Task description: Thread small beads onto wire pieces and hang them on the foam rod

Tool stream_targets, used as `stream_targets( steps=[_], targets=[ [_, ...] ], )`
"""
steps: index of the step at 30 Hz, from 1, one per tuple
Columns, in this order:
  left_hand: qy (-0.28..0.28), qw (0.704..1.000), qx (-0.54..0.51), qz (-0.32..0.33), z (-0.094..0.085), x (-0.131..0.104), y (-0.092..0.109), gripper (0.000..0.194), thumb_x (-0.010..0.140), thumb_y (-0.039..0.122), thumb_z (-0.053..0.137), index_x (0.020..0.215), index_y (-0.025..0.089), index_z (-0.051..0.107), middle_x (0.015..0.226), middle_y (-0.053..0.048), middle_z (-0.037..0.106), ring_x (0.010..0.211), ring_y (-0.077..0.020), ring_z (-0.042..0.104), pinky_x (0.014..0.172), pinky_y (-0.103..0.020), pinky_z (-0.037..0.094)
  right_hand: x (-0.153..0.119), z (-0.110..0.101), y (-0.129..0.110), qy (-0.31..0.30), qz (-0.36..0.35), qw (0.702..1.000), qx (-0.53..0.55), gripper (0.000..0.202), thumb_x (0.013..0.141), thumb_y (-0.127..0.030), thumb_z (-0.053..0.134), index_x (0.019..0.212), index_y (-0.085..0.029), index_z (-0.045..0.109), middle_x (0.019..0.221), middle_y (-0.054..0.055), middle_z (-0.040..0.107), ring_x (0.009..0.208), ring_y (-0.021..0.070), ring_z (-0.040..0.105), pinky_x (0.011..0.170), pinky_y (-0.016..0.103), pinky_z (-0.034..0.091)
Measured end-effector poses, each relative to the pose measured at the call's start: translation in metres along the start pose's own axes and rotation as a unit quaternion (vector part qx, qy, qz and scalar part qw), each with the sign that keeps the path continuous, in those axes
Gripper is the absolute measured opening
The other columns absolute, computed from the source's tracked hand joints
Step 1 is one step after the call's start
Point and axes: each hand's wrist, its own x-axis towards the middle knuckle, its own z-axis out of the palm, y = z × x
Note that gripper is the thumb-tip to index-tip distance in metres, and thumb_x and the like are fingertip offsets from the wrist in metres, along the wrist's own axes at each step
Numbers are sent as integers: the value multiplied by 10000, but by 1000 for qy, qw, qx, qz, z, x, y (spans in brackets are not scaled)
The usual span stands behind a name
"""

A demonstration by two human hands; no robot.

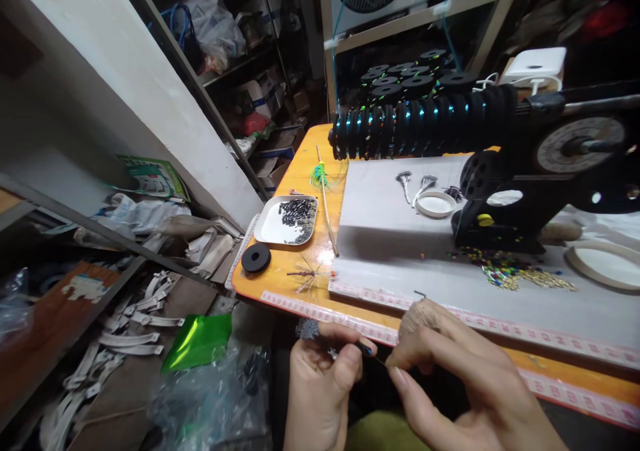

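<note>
My left hand [325, 374] is closed near the bottom centre, pinching a small dark piece with a blue spot [367, 350] between thumb and forefinger. A bunch of small grey pieces [307, 329] sticks out at the side of that hand. To its right, my right hand [450, 374] pinches a thin line [382, 362] that runs to the dark piece. Both hands are in front of the orange table's [300, 171] near edge, where a pink measuring tape [325, 313] lies.
A white tray [270, 221] of small dark parts and a black ring [256, 258] lie on the table's left. A black machine [530, 178] with a row of spools [425, 128] stands at the right. Beads [500, 269] and a round dish [435, 204] rest on the grey board [390, 264].
</note>
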Motion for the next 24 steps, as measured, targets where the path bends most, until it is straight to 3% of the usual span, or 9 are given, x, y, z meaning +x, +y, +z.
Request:
stream_targets(
  steps=[7, 11, 14, 16, 20, 24],
  targets=[
    [-4, 999, 27, 19, -1, -1, -3, 202, 625, 279, 886, 693, 168, 732, 632, -11, 703, 528, -58, 533, 525, -141, 417, 2, 1, 3, -4, -6, 1000, 4, 159, 812, -56, 537, 747, -197, 503, 681, -12, 494, 633, 106, 511, 541, 211, 438],
    [-11, 991, 97, 87, -7, 2, -6, 152, 658, 280, 864, 697, 198, 742, 669, 0, 708, 635, -100, 623, 619, -161, 488, 3, 0, 3, 8, -15, 1000, -6, 151, 833, -48, 542, 789, -193, 538, 698, -3, 523, 649, 109, 533, 557, 213, 463],
    [-37, 979, 143, 143, -13, 6, -9, 84, 714, 243, 823, 717, 213, 745, 712, 3, 709, 695, -115, 652, 698, -174, 521, 1, 1, 6, 32, -50, 998, -36, 160, 840, -30, 577, 898, -175, 612, 766, 25, 570, 704, 118, 562, 610, 224, 494],
    [-23, 974, 158, 158, -14, 7, -11, 80, 718, 237, 819, 731, 216, 744, 724, 4, 707, 702, -119, 655, 704, -178, 529, -2, 2, 11, 27, -81, 994, -65, 221, 845, -21, 597, 1001, -166, 654, 835, 49, 605, 749, 125, 578, 648, 235, 505],
    [52, 977, 148, 147, -7, 2, -13, 199, 635, 333, 875, 702, 207, 737, 672, 9, 692, 617, -111, 627, 612, -171, 526, -9, 3, 19, 32, -118, 989, -84, 358, 850, -11, 616, 1175, -155, 661, 951, 92, 663, 842, 154, 592, 722, 290, 518],
    [36, 986, 117, 111, -1, -1, -11, 213, 600, 334, 895, 678, 205, 744, 677, 1, 687, 627, -126, 625, 601, -196, 527, -10, 5, 20, 51, -133, 988, -64, 372, 853, -14, 597, 1191, -155, 663, 945, 96, 703, 803, 159, 614, 675, 285, 530]
  ],
)
